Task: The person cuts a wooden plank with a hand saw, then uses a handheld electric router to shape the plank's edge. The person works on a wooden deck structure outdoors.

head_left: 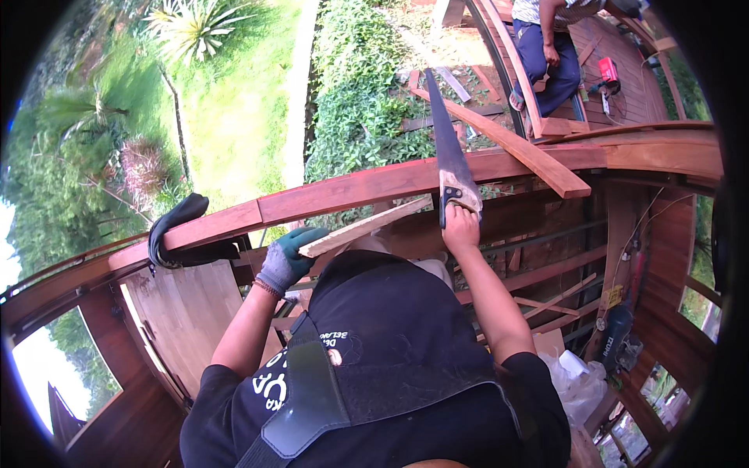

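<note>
My left hand [285, 260], in a grey and green work glove, is closed on the near end of a pale, rough-edged wood strip [367, 226]. The strip slants up to the right, below a long reddish-brown wooden beam [351, 188]. My bare right hand [462, 228] is wrapped round the handle of a handsaw [447, 140]. Its dark blade points away from me and passes over the beam, the tip above the ground beyond. Whether the teeth touch any wood I cannot tell.
A loose reddish plank [523, 148] lies across the beam, right of the saw. Black cloth [178, 230] hangs over the beam's left part. At the upper right a person [546, 58] is on a plank deck near a red item [608, 70]. Plastic bags [573, 386] lie at lower right.
</note>
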A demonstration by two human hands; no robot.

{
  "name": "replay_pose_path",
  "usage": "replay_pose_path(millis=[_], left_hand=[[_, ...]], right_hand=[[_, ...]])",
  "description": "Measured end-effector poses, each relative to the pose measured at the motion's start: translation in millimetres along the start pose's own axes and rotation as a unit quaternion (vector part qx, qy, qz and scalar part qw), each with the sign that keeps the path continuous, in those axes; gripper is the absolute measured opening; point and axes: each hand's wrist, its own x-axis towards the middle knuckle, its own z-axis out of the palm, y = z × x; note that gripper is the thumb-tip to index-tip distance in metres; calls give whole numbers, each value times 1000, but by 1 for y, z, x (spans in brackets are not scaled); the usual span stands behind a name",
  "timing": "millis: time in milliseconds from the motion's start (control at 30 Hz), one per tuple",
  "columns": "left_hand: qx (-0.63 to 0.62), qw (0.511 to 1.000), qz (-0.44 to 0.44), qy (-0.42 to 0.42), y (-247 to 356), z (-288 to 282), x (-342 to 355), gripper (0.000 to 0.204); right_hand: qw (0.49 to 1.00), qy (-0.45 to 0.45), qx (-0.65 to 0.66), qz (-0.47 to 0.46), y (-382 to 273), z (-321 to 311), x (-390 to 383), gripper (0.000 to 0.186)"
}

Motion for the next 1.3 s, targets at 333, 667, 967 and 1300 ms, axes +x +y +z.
replay_pose_path(millis=[333,667,967,1300], left_hand=[[-51,993,-98,-43,-14,-5,14,36],[-234,929,-209,196,-66,-29,-5,33],[-296,888,-175,304,-93,-39,33,63],[-153,968,-108,165,-68,-73,116,72]], right_hand=[[943,-177,266,91,-12,7,29,44],[953,-29,289,91,-73,-13,46,40],[952,211,210,68,-25,-175,33,35],[919,256,174,244,57,-281,-37,30]])
